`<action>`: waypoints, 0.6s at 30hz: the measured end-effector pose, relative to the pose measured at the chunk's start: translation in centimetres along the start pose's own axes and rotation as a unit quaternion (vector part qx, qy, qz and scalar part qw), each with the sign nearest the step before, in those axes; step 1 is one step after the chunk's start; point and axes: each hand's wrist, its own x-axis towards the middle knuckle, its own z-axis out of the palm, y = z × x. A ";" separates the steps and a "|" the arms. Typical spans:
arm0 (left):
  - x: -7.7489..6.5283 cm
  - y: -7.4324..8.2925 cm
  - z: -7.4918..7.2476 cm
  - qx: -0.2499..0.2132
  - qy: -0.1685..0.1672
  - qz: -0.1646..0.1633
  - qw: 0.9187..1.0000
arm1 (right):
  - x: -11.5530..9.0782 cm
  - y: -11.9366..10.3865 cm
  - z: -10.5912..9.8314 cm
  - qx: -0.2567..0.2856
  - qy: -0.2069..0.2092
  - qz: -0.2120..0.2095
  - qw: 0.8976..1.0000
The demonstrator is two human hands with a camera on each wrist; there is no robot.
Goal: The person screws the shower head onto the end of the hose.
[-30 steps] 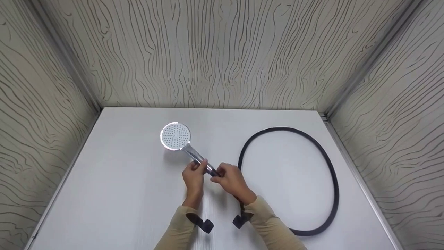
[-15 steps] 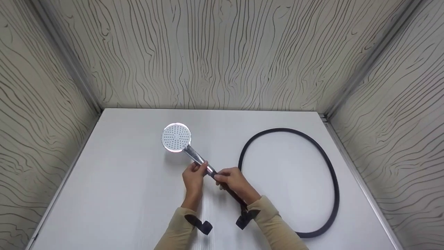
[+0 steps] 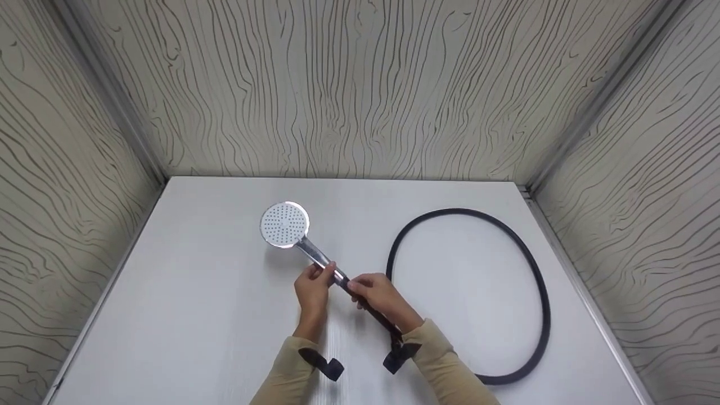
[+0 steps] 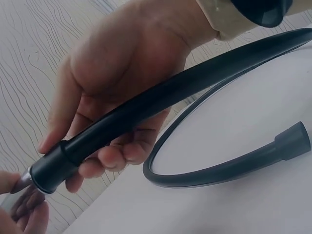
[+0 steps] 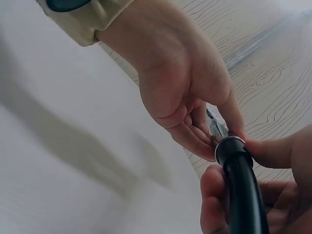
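My left hand [image 3: 313,292] pinches the chrome handle of a round shower head [image 3: 284,224] with a white nozzle face, raised above the white table. My right hand [image 3: 382,295] pinches the black collar [image 4: 51,165] of a black hose [image 3: 543,304], where it meets the handle's lower end. Collar and chrome rim lie in line and touch in the left wrist view; the thread inside is hidden. My right thumb [image 5: 273,153] presses on the collar's side in the right wrist view. From there the hose runs down past my right wrist.
The hose loops widely over the right part of the white table [image 3: 197,315]. Its free end, a flared black collar [image 4: 292,141], lies on the table in the left wrist view. Wood-grain panels [image 3: 337,90] enclose the back and sides.
My right hand has shifted slightly down and right along the hose end, and its grip has changed, so more of the hose shows. The left hand and shower head have barely moved.
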 end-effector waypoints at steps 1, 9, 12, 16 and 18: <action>0.0 -0.1 0.0 -0.001 0.002 -0.003 1.000 | 0.0 0.0 0.1 -0.020 0.007 -0.003 1.000; -0.1 0.0 -0.3 -0.002 0.002 -0.005 1.000 | -0.6 -0.7 0.6 -0.149 0.043 -0.057 0.986; -0.1 0.0 -0.3 0.003 -0.001 0.000 1.000 | -1.0 -1.1 0.8 -0.173 0.060 -0.068 0.981; -0.1 0.0 -0.3 0.001 -0.001 0.002 1.000 | -1.2 -1.3 1.1 -0.207 0.080 -0.075 0.972; -0.1 0.0 -0.2 -0.002 0.002 0.002 1.000 | -1.3 -1.3 1.4 -0.226 0.089 -0.080 0.967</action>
